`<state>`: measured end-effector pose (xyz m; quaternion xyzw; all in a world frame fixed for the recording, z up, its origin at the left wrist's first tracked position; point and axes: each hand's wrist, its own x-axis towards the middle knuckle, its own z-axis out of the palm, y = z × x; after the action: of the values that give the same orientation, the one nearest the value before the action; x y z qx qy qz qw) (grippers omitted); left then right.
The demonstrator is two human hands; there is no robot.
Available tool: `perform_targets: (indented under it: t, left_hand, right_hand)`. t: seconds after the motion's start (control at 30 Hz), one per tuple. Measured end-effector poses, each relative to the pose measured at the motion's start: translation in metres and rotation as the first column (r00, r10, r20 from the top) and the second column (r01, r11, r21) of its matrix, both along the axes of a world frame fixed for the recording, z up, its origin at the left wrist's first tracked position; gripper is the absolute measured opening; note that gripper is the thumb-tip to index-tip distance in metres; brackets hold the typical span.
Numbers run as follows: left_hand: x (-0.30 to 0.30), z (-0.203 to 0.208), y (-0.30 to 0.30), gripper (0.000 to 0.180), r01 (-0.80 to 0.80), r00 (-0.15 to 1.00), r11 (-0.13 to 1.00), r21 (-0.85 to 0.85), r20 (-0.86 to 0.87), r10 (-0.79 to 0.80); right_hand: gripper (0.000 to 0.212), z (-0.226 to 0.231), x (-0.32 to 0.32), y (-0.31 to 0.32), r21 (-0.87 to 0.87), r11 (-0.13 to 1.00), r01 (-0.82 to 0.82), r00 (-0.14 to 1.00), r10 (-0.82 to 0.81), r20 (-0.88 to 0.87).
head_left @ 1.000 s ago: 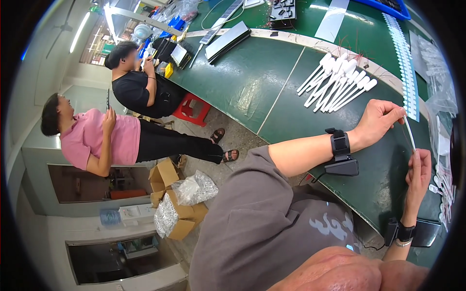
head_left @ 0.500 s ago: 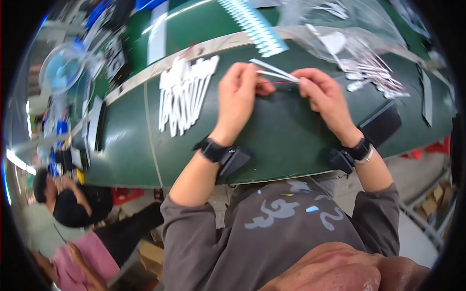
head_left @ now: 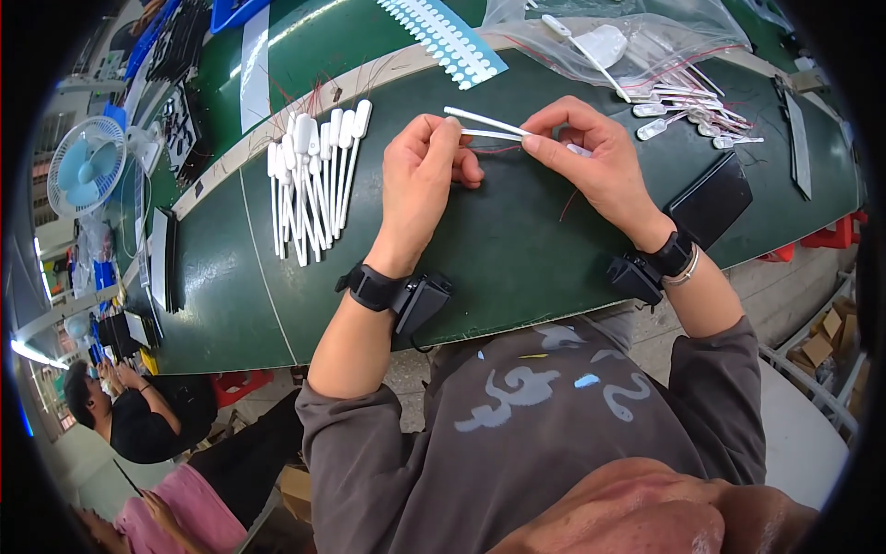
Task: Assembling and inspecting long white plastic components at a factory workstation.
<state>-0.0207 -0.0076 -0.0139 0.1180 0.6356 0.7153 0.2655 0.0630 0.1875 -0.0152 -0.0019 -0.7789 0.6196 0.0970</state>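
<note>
Two slim white plastic stick pieces (head_left: pixel 484 120) meet in a narrow V between my hands. My left hand (head_left: pixel 415 180) is closed on one of them, thumb and forefinger pinching its left end. At the meeting point, my right hand (head_left: pixel 592 162) pinches both pieces with thumb and forefinger. Part of a white head shows inside the right palm, and a thin red wire (head_left: pixel 566 205) hangs below it. Left of my left hand lies a fanned pile of white paddle-headed sticks (head_left: pixel 318 175), with fine reddish wires at its far end.
Several more white sticks (head_left: pixel 692 115) lie at the right by a clear plastic bag (head_left: pixel 637 37). A light blue sheet of white stickers (head_left: pixel 443 42) lies at the back. A dark flat box (head_left: pixel 711 201) sits beside my right wrist. A fan (head_left: pixel 88 166) and other people are at the left.
The view has shifted, so the bench things appear farther left. My hands keep their pinch on the white stick pieces, and the gap between the pieces looks narrower.
</note>
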Motion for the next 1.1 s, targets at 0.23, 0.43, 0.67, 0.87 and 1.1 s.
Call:
perform_targets:
  t: [0.23,0.43,0.67,0.87,1.1]
  left_hand:
    - [-0.002,0.004,-0.002,0.029,0.006,0.998,1.0,-0.005,0.068,-0.005]
    - [0.002,0.007,0.001,0.027,0.052,0.998,0.998,0.031,0.04,-0.053]
    - [0.003,0.011,-0.001,0.012,-0.123,0.793,0.972,-0.199,-0.609,-0.024]
    - [-0.013,0.014,-0.007,0.013,-0.359,0.133,0.914,-0.189,-0.98,-0.15]
    - [-0.011,0.011,-0.012,0.007,-0.329,0.323,0.875,-0.355,-0.913,-0.25]
  right_hand:
    - [0.017,0.01,0.001,0.0,-0.086,0.995,0.044,0.986,-0.029,0.166]
    - [0.019,0.008,0.0,0.0,-0.129,0.985,0.112,0.989,-0.098,0.115]
    - [0.02,0.006,-0.001,0.005,-0.114,0.992,0.046,0.982,-0.024,0.188]
    - [0.02,0.021,0.001,0.001,-0.286,0.958,0.003,0.939,0.096,0.331]
    - [0.019,0.007,-0.001,-0.001,-0.173,0.985,-0.015,0.975,0.053,0.216]
